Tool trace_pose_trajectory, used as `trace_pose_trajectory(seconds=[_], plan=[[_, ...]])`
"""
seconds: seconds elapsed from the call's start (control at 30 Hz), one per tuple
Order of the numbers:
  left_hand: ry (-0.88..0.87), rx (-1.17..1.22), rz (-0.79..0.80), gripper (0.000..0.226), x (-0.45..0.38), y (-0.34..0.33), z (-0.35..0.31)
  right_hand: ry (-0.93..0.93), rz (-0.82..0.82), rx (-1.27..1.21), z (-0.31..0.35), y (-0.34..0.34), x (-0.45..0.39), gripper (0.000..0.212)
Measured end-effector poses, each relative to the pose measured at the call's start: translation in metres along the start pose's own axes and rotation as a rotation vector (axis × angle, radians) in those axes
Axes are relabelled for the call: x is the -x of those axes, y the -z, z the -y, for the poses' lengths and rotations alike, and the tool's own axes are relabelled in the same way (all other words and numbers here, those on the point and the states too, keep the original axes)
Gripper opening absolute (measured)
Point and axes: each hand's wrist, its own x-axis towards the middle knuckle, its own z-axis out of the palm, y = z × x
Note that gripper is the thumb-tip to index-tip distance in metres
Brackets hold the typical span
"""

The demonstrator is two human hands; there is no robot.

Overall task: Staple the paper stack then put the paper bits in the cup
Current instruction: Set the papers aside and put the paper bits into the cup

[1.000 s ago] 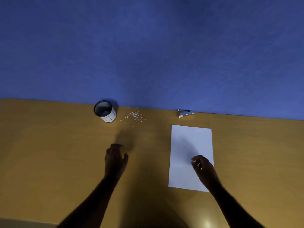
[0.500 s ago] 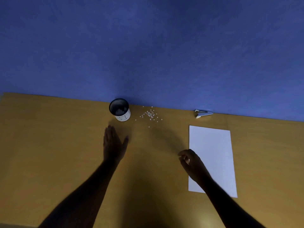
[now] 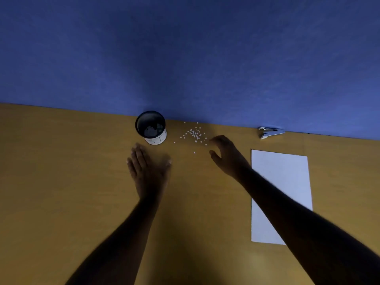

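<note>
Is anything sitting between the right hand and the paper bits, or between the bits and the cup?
Nothing visible does. The right hand is just right of the paper bits over bare table. The cup stands left of the bits across bare wood. The left hand lies nearer the camera, out of that path.
</note>
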Motion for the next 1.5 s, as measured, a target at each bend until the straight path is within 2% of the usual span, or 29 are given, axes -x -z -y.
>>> trace_pose_trajectory(seconds=[0.23,0.53,0.63,0.77,0.83,0.93,1.17,1.33,1.4,1.5], plan=[[0.011,-0.003,-0.025,0.105,0.000,-0.002,-0.001,0.095,0.010,0.121,0.000,-0.021,-0.068,0.061],[0.010,-0.028,-0.060,0.103,0.000,-0.001,0.001,0.285,0.005,0.187,-0.004,-0.042,-0.053,0.051],[0.008,-0.053,-0.051,0.104,-0.001,-0.001,0.001,0.244,-0.004,0.135,-0.006,-0.035,-0.053,0.048],[0.005,-0.047,-0.058,0.103,-0.001,-0.001,0.001,0.229,-0.003,0.159,-0.004,-0.024,-0.082,0.056],[0.008,-0.043,-0.068,0.102,-0.001,0.000,0.001,0.321,0.047,0.140,0.005,-0.021,-0.094,0.059],[0.008,-0.047,-0.075,0.100,-0.001,-0.001,0.000,0.446,0.107,0.176,0.011,-0.023,-0.098,0.052],[0.009,-0.041,-0.052,0.101,0.000,0.002,-0.001,0.415,0.135,0.211,-0.013,-0.017,-0.066,0.048],[0.004,-0.049,-0.035,0.101,-0.001,-0.001,0.001,0.206,-0.042,0.085,-0.021,-0.011,-0.064,0.031],[0.009,-0.061,-0.026,0.102,-0.001,-0.001,0.002,0.098,-0.026,0.022,-0.022,-0.015,-0.064,0.036],[0.015,-0.056,-0.030,0.101,-0.001,-0.001,0.000,0.035,0.004,-0.056,-0.019,-0.024,-0.061,0.044]])
